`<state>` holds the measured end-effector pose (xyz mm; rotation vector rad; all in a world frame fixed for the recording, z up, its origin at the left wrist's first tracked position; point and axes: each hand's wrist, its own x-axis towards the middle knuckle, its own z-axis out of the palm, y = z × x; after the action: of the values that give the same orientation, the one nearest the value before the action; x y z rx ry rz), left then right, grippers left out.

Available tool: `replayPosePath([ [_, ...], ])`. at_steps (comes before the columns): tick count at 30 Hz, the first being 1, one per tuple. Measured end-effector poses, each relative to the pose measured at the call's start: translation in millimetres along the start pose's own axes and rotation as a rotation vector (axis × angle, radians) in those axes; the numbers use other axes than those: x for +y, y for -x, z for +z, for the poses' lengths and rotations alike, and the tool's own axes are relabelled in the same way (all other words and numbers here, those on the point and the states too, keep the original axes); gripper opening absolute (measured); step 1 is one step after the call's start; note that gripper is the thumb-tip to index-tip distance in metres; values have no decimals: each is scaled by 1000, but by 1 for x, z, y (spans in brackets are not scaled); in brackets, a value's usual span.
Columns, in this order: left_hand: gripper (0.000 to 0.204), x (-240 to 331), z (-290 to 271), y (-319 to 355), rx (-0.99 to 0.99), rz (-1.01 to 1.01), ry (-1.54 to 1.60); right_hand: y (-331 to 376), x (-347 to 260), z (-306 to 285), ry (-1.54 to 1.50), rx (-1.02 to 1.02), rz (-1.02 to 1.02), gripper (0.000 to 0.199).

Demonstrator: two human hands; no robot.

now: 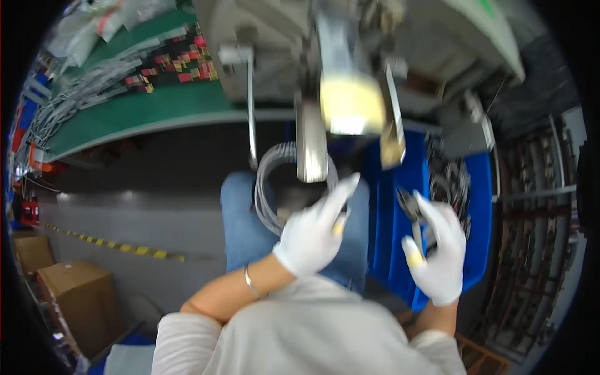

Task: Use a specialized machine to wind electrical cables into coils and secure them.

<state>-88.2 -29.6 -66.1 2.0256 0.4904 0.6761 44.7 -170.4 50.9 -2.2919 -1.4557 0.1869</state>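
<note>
I am seated, with blue jeans (240,219) on my lap, and both hands wear white gloves with yellowish fingertips. My left hand (315,232) rests over my lap with its index finger stretched up toward a coil of grey cable (267,187); whether it grips the coil is unclear. My right hand (439,250) hovers over a blue bin (387,219) and pinches a thin grey wire with a dark connector (409,206) at its top. Dark, tangled parts (451,181) lie in the bin behind that hand.
A grey machine (350,94) with metal arms and a pale yellow block hangs just above my hands. A green bench (144,106) with wire bundles and coloured parts curves at the left. Cardboard boxes (75,284) and yellow-black floor tape (119,247) lie lower left. A metal rack (537,187) stands right.
</note>
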Motion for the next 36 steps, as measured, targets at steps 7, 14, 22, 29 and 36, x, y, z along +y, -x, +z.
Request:
replayPosePath([
  [7, 79, 15, -25, -2, -249, -163, -47, -58, -16, -71, -217, 804, -244, 36],
  [14, 85, -4, -19, 16, -155, -113, -34, -262, -53, -128, -117, 706, -556, 28],
  [22, 83, -19, -19, 26, -299, -193, 113, -407, -121, -132, 352, 509, -456, 35],
  [29, 80, -29, -32, 30, -279, -237, 191, -400, -138, -130, 237, 369, -419, 33],
  [36, 75, -55, -35, 15, -217, -346, 843, -170, -30, -98, -40, 993, -713, 21],
])
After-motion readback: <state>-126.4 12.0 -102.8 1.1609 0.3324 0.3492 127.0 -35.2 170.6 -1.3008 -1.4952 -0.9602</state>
